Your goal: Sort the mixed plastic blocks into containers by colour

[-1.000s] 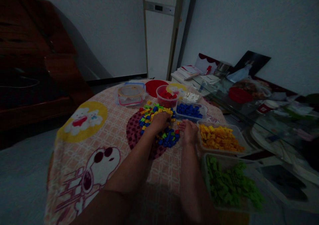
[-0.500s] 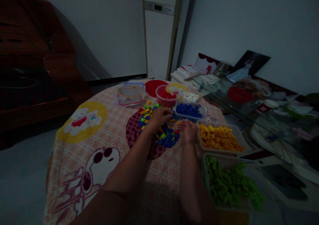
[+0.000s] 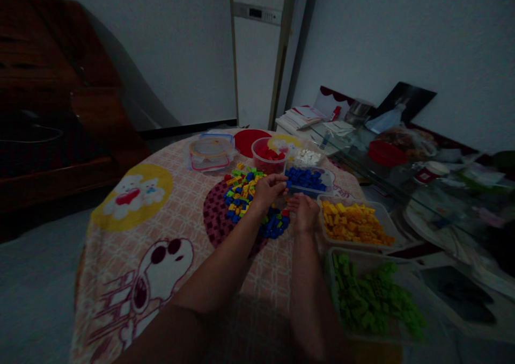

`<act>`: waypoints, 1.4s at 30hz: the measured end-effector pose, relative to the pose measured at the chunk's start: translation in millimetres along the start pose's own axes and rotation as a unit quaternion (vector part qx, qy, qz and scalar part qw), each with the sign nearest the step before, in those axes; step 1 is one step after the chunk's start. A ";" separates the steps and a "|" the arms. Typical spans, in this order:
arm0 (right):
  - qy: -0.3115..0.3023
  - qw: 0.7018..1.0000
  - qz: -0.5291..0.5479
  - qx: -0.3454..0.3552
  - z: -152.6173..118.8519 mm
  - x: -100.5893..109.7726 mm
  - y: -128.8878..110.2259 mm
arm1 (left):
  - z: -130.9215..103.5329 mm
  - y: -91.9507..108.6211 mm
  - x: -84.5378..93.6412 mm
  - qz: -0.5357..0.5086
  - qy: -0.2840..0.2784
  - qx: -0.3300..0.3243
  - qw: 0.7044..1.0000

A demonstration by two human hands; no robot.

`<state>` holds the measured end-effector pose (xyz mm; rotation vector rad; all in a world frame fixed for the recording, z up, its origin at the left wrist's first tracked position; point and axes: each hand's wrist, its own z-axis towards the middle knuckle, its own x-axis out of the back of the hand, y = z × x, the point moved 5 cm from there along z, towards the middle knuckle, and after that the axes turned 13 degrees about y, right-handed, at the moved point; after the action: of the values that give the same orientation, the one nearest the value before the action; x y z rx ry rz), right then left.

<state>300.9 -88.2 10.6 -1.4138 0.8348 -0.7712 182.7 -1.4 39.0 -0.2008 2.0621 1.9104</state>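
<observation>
A mixed pile of blue, yellow, green and red toy bricks (image 3: pixel 241 192) lies on a dark red round patch of the tablecloth. Above the pile's right side, my left hand (image 3: pixel 269 191) has its fingers pinched on a small blue brick (image 3: pixel 288 184), beside the clear box of blue bricks (image 3: pixel 308 180). My right hand (image 3: pixel 304 212) rests between the pile and the box of yellow bricks (image 3: pixel 356 223), its fingers curled together and pointing left. What it holds, if anything, is too dark and small to make out.
A box of green bricks (image 3: pixel 374 294) stands at the near right. Behind the pile are a round tub of red bricks (image 3: pixel 269 157), white bricks (image 3: pixel 309 157), stacked clear containers (image 3: pixel 211 152) and a red disc (image 3: pixel 251 142). A cluttered glass table (image 3: pixel 354 157) adjoins on the right.
My left hand has moved right from over the pile toward the box of blue bricks, and a blue brick now shows at its fingertips. My right hand has hardly moved.
</observation>
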 end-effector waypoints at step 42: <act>-0.600 0.786 -0.131 -0.075 -110.0 -24.8 -32.7 | 37.1 45.6 79.1 0.167 0.065 -0.119 0.977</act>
<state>194.9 -124.2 46.0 -1.7921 -0.3245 0.1185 99.2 48.6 54.2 -0.0337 2.0476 2.4077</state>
